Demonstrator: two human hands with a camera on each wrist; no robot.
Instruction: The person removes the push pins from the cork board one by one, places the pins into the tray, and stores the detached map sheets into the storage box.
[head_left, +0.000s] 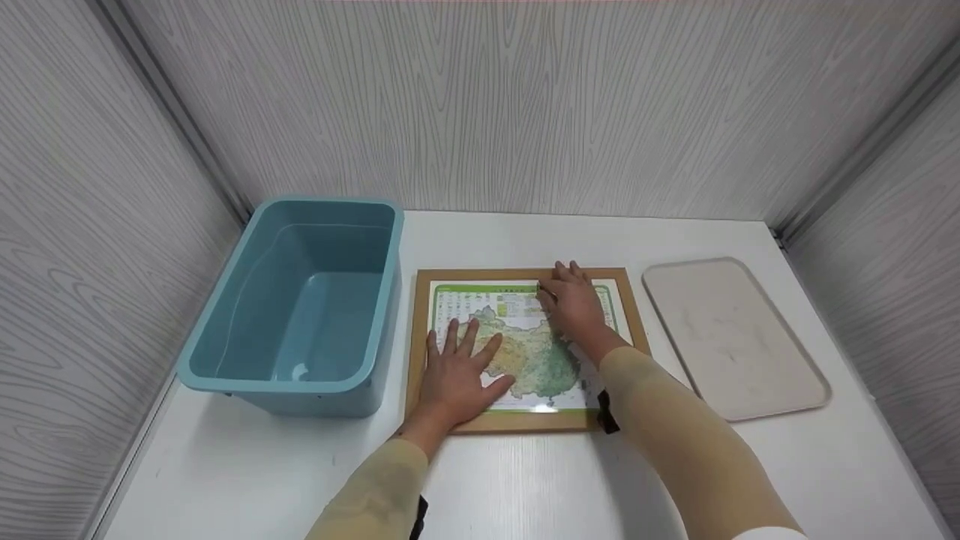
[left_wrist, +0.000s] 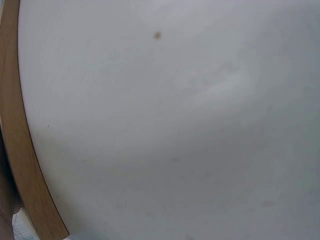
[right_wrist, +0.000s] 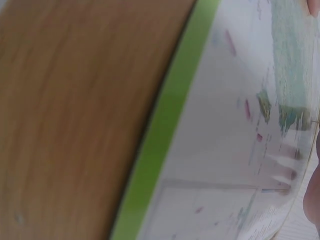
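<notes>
Grip: left hand (head_left: 459, 370) flat, fingers spread, pressing rectangular wooden-framed map board (head_left: 525, 424) at 7 o'clock; right hand (head_left: 576, 304) flat near 1 o'clock. Board lies flat mid-worktop (head_left: 525, 487): tan frame, green border, green-brown relief map, glossy.

Print on framed map (head_left: 525, 330) — too small, too blurred; nothing legible anywhere.
</notes>
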